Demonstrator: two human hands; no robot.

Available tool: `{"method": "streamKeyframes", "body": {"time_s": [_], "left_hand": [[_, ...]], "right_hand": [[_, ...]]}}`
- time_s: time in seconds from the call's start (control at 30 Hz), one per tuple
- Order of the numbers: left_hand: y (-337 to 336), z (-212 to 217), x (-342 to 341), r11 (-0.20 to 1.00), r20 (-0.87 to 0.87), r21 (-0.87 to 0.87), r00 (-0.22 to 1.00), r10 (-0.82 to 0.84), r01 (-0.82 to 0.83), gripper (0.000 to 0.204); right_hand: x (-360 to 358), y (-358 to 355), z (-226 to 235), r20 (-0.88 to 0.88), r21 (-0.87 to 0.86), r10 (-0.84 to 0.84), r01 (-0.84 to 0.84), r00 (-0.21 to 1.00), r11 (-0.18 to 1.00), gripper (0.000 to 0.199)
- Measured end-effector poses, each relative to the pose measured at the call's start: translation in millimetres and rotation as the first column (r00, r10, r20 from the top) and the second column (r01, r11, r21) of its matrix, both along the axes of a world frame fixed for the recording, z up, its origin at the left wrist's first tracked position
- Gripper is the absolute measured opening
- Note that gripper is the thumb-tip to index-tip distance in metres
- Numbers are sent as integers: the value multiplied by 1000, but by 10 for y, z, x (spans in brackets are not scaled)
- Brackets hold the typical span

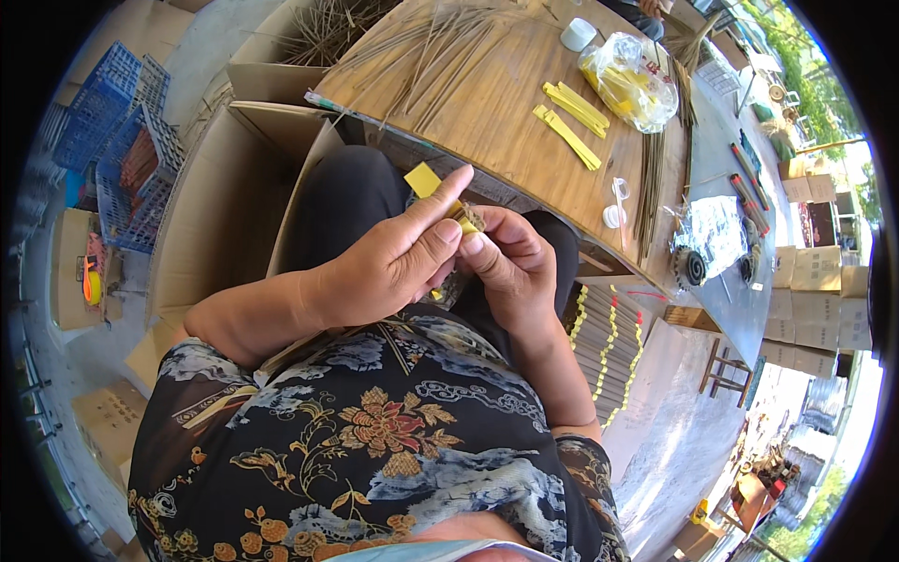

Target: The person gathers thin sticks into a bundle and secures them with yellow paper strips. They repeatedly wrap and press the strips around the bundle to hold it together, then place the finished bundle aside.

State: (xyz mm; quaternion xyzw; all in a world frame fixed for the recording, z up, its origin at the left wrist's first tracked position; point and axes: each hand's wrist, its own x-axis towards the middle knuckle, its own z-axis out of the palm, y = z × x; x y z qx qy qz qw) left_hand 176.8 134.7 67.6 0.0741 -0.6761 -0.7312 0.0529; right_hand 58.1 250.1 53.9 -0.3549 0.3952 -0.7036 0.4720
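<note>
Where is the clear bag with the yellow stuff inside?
In the head view, the clear plastic bag sits at the upper right on the wooden table, just right of the loose yellow strips.

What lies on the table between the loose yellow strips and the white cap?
In the head view, only bare wooden table lies between the yellow strips and the white cap; the clear bag sits to the right.

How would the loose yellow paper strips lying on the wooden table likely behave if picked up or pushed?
The yellow paper strips look thin and flat, so probably light and floppy. Lying loose on the smooth wooden table, they would likely slide or scatter rather than roll.
</note>
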Motion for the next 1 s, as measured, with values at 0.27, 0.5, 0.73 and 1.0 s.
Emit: {"method": "streamKeyframes", "body": {"time_s": [0.27, 0.5, 0.73, 1.0], "left_hand": [[-73, 51, -11, 936, 38, 331, 989, -140, 120, 69], [-48, 6, -18, 853, 121, 506, 969, -215, 126, 72], [-21, -74, -51, 813, 79, 544, 952, -295, 207, 74], [-4, -82, -23, 795, 43, 560, 950, -310, 234, 69]], "right_hand": [[-185, 2, -56, -94, -11, 107, -108, 990, 994, 21], [-339, 76, -14, -160, 99, 228, -214, 960, 972, 21], [-388, 128, 92, -447, 100, 197, -170, 873, 980, 17], [-428, 30, 149, -717, -115, 78, -228, 693, 967, 14]]}}
